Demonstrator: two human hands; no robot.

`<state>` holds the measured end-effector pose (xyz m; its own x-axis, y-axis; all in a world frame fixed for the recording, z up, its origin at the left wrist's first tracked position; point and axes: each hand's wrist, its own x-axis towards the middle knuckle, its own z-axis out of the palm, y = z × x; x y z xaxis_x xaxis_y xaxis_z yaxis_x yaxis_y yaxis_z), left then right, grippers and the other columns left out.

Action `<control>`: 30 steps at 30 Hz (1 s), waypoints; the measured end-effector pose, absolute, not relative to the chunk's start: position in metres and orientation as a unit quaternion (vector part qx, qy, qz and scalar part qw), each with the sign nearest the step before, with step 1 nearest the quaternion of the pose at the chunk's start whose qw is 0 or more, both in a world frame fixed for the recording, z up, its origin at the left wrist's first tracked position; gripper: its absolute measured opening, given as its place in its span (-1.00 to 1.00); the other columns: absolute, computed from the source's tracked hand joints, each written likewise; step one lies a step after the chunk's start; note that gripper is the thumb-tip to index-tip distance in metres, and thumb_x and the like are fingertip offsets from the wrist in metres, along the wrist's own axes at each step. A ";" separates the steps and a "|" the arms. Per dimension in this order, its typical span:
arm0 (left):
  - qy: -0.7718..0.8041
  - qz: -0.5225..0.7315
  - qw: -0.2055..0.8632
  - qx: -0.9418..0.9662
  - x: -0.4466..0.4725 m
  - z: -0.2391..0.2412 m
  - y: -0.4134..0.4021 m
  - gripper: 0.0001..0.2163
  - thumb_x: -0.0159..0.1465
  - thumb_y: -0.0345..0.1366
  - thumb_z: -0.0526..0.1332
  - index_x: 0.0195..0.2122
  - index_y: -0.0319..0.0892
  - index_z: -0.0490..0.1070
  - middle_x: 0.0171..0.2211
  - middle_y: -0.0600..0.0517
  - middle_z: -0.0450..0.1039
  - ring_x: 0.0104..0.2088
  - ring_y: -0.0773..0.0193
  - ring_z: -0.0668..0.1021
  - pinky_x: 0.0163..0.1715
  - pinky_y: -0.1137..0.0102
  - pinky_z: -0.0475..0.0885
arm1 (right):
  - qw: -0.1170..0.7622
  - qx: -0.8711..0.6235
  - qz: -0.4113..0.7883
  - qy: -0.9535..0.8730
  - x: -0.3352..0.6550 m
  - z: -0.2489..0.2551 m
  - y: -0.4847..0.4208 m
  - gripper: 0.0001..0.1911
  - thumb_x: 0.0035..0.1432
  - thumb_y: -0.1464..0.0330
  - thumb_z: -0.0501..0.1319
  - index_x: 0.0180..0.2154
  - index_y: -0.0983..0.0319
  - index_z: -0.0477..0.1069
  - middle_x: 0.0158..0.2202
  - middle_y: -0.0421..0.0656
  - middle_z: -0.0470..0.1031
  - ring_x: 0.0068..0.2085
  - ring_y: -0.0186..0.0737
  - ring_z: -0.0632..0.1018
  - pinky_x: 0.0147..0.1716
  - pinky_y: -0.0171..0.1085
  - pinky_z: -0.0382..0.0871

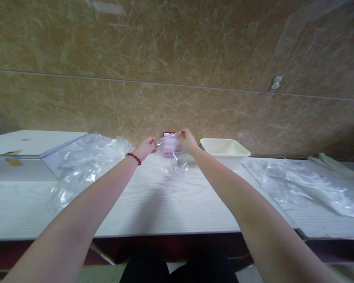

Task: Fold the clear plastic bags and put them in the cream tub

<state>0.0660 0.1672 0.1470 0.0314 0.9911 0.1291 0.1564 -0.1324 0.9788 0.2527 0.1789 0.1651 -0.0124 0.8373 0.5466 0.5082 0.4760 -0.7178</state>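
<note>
We start at the far left, where a white box (26, 143) sits on the pale, wood-grained tabletop (177, 212), and right beside it a shiny heap of clear plastic (91, 161) catches the light. Moving across, here comes our left hand (146, 147), a dark red bracelet (133, 158) at the wrist, its fingers together and pinched on one side of a clear film (174, 167). That film is the thing to watch: it spans the gap between our two hands near the wall, its lower part hanging loose toward us. A pink-and-white item (169, 147) shows through it; whether it lies inside or behind, we cannot tell. And there's our right hand (188, 141), fingers closed on the film's upper right side. The step in hand, as we read it, is holding the film out between both hands; from this position the next move calls for a light, even grip, as such thin stuff could slip or crease. Just right of that hand stands a cream basin (228, 160), then more clear plastic sheets (297, 184) spread flat, with a beige strip (332, 163) behind them, finishing our run along the tabletop.
</note>
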 end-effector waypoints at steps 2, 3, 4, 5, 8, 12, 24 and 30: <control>0.473 0.511 0.402 0.594 0.063 0.148 0.174 -0.99 0.11 -0.40 0.02 -0.42 -0.19 0.18 -0.50 0.13 0.27 -0.47 0.47 0.39 -0.37 0.46 0.32 | 0.526 -0.448 0.145 -0.708 0.253 0.170 0.182 -0.85 0.07 0.30 -0.07 -0.37 0.23 0.17 -0.41 -0.19 0.36 -0.35 -0.33 0.38 -0.33 -0.30 0.24; 0.461 0.520 0.371 0.616 0.061 0.149 0.176 -0.97 0.12 -0.39 0.00 -0.40 -0.19 0.18 -0.50 0.13 0.28 -0.47 0.46 0.40 -0.37 0.47 0.32 | 0.531 -0.436 0.137 -0.714 0.254 0.173 0.183 -0.84 0.08 0.29 -0.08 -0.36 0.22 0.16 -0.41 -0.19 0.36 -0.35 -0.33 0.38 -0.33 -0.30 0.23; 0.453 0.524 0.330 0.642 0.059 0.150 0.178 -0.96 0.13 -0.37 -0.01 -0.38 -0.18 0.18 -0.50 0.13 0.28 -0.47 0.45 0.40 -0.37 0.46 0.32 | 0.532 -0.426 0.127 -0.721 0.255 0.176 0.183 -0.84 0.08 0.27 -0.08 -0.36 0.22 0.16 -0.41 -0.19 0.36 -0.35 -0.32 0.39 -0.33 -0.30 0.23; 0.447 0.524 0.288 0.665 0.057 0.151 0.179 -0.94 0.13 -0.35 -0.01 -0.37 -0.18 0.18 -0.50 0.12 0.28 -0.46 0.43 0.40 -0.38 0.46 0.31 | 0.532 -0.417 0.114 -0.728 0.256 0.179 0.182 -0.83 0.08 0.26 -0.08 -0.35 0.22 0.15 -0.41 -0.18 0.37 -0.35 -0.32 0.39 -0.33 -0.30 0.23; 0.456 0.508 0.170 0.711 0.050 0.155 0.177 -0.89 0.11 -0.30 0.03 -0.35 -0.18 0.22 -0.50 0.11 0.31 -0.46 0.39 0.40 -0.40 0.45 0.30 | 0.532 -0.380 0.078 -0.752 0.260 0.185 0.173 -0.83 0.09 0.26 -0.08 -0.33 0.21 0.14 -0.40 -0.17 0.37 -0.33 -0.30 0.40 -0.32 -0.30 0.22; 0.477 0.476 0.024 0.738 0.043 0.153 0.166 -0.83 0.06 -0.25 0.11 -0.33 -0.18 0.27 -0.43 0.06 0.37 -0.40 0.31 0.42 -0.38 0.43 0.30 | 0.534 -0.338 0.062 -0.772 0.267 0.180 0.153 -0.84 0.12 0.27 -0.10 -0.32 0.21 0.12 -0.39 -0.15 0.39 -0.32 -0.30 0.41 -0.31 -0.31 0.23; 0.468 0.370 -0.030 0.802 0.017 0.075 0.139 -0.85 0.11 -0.32 -0.01 -0.41 -0.15 0.33 -0.38 -0.01 0.39 -0.33 0.27 0.42 -0.25 0.38 0.28 | 0.450 -0.358 0.131 -0.808 0.287 0.101 0.085 -0.89 0.14 0.31 -0.11 -0.33 0.20 0.10 -0.37 -0.11 0.41 -0.27 -0.28 0.44 -0.28 -0.27 0.28; 0.492 0.268 0.052 0.827 -0.006 0.044 0.112 -0.82 0.10 -0.30 -0.02 -0.40 -0.13 0.37 -0.37 -0.04 0.40 -0.30 0.20 0.41 -0.22 0.31 0.26 | 0.360 -0.356 0.161 -0.847 0.305 0.057 0.044 -0.91 0.13 0.39 -0.09 -0.30 0.18 0.13 -0.34 -0.13 0.39 -0.21 -0.29 0.42 -0.17 -0.20 0.27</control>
